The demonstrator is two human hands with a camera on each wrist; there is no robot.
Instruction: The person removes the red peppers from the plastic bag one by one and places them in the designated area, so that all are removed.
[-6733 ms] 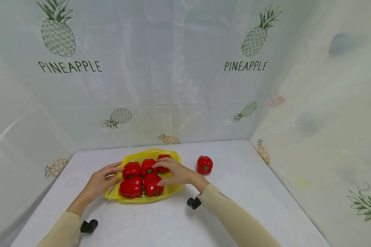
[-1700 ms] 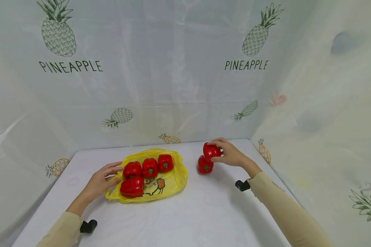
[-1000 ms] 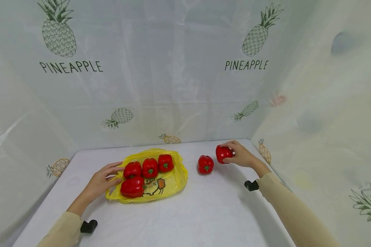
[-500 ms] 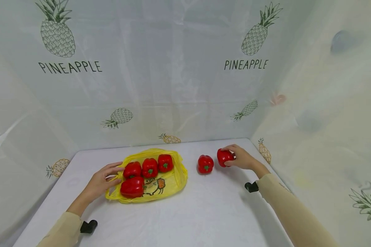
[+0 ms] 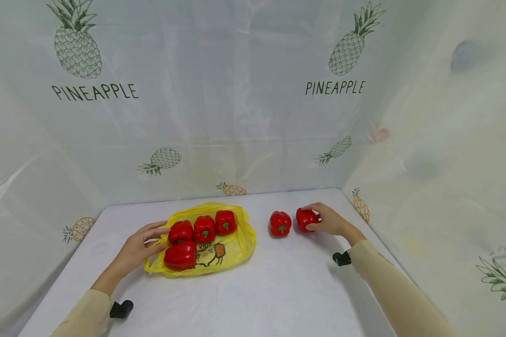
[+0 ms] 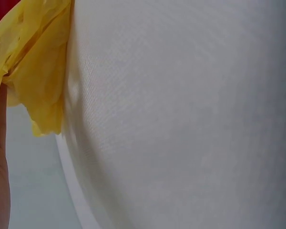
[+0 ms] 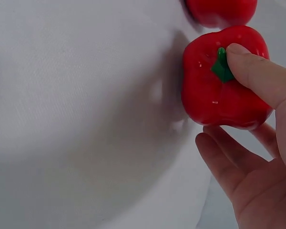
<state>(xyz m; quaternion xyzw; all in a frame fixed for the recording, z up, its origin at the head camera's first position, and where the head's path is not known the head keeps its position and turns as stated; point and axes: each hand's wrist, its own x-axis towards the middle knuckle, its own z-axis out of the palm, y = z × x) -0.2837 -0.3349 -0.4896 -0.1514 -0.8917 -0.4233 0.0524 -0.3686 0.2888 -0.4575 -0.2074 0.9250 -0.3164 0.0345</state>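
My right hand (image 5: 331, 221) holds a red bell pepper (image 5: 304, 220) at the table's back right. In the right wrist view, the thumb lies by the green stem of that bell pepper (image 7: 224, 95); other fingers are at its lower side, some partly hidden. Just left of it sits another red bell pepper (image 5: 280, 223), also partly in the right wrist view. At the left, my left hand (image 5: 137, 248) grips the edge of a yellow plastic bag (image 5: 232, 257). Several red bell peppers (image 5: 180, 255) lie in the bag. In the left wrist view, yellow plastic (image 6: 40, 81) covers the fingertips.
A white-covered table (image 5: 253, 299) bears everything. Pale sheets printed with pineapples (image 5: 164, 159) hang behind it and along both sides. The table's back edge runs close behind the bag and the two peppers outside it.
One bell pepper went from the bag's front right to the table, right of the other loose one. Lately my right hand lowered it slightly. My left hand has stayed at the bag's edge.
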